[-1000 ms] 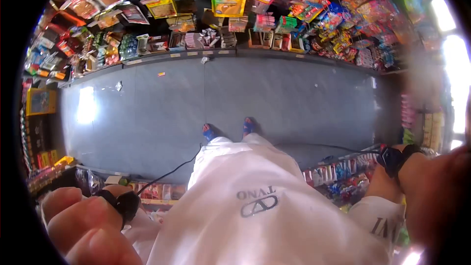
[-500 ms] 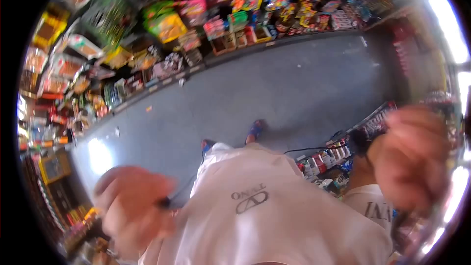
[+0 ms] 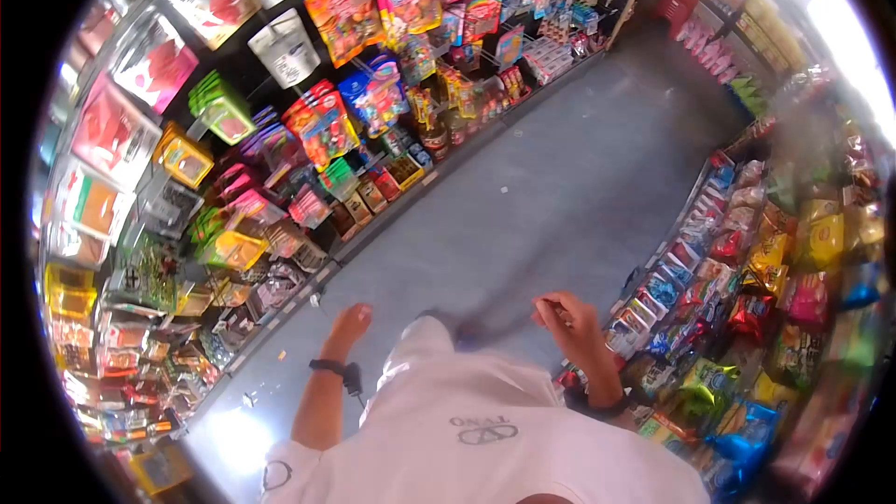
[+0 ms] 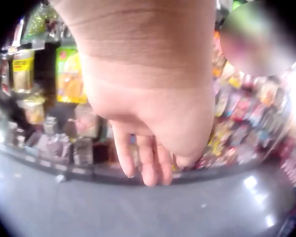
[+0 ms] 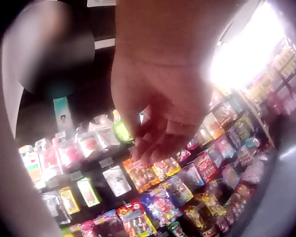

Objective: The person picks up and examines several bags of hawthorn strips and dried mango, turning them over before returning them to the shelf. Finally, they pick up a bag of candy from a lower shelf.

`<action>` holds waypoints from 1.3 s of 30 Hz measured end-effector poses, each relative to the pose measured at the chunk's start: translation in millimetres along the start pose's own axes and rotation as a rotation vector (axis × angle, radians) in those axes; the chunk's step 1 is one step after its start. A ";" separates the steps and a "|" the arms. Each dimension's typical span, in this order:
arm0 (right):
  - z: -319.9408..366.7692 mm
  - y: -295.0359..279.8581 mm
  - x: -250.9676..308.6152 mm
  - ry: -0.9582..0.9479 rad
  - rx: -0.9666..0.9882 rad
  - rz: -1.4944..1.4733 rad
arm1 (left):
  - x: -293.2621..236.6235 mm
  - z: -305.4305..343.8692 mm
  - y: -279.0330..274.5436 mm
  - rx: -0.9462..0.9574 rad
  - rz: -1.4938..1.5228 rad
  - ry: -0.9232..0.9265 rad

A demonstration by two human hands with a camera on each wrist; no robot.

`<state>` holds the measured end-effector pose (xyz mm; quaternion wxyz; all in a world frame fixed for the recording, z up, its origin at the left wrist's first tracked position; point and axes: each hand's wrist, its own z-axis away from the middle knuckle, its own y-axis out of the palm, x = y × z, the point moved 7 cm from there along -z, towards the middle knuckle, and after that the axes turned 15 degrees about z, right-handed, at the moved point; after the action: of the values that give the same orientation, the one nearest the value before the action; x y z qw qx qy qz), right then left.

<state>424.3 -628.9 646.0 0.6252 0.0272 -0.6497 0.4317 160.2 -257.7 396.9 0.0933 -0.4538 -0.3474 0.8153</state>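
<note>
Both hands are empty, held out low before the body over the grey floor. In the head view the left hand (image 3: 351,322) is at the lower centre-left, a dark band round its wrist; the left wrist view shows the same hand (image 4: 148,143) with its fingers hanging loosely. The right hand (image 3: 569,314) is bent loosely at the fingers, near the right-hand shelf in the head view but touching nothing there. Seen from the right wrist, that hand (image 5: 155,118) has relaxed, slightly curled fingers, with hanging packets (image 5: 138,175) beyond them.
Hanging bags (image 3: 322,121) and small boxes line the left shelf. Along the right runs a shelf of bagged snacks (image 3: 770,257). Between them the floor (image 3: 485,224) forms an aisle, with a red object (image 3: 678,2) at its far end.
The head view has turned, so the aisle now runs diagonally to the upper right. Both hands, earlier raised and close to the camera, are now lower and farther from it.
</note>
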 end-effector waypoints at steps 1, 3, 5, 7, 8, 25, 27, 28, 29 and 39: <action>-9.4 -9.5 -5.3 0.021 -0.004 0.009 | 46.5 -4.2 19.1 0.022 -0.050 0.016; -36.0 -25.4 -17.6 0.049 -0.014 0.027 | 125.1 -2.9 62.3 0.449 -0.328 -0.104; -71.5 -37.7 -34.0 0.064 -0.023 0.052 | 131.5 12.7 64.2 0.626 -0.154 -0.520; -113.4 -44.1 -51.0 0.080 -0.022 0.093 | 168.4 -1.0 94.0 0.573 0.051 -0.546; -138.7 -45.8 -59.9 0.088 -0.022 0.113 | 171.5 -19.4 101.3 0.545 0.151 -0.559; -479.1 -174.5 -95.2 0.183 0.250 -0.078 | -384.9 -578.0 93.8 0.170 0.499 0.209; -519.5 -183.9 -124.6 0.194 0.346 -0.207 | -404.7 -605.3 111.1 0.188 0.513 0.187; -544.4 -191.3 -141.1 0.184 0.366 -0.222 | -402.6 -618.9 127.2 0.187 0.519 0.177; -569.3 -198.4 -159.6 0.177 0.389 -0.240 | -398.8 -629.9 143.2 0.187 0.524 0.163; -878.3 -279.3 -315.8 0.050 0.668 0.188 | -396.2 -709.6 286.3 -0.174 0.716 -0.278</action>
<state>1346.2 -440.4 393.6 0.5549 0.1599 -0.4565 0.6768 1004.1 -313.3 231.9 -0.2836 -0.4375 -0.2443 0.8176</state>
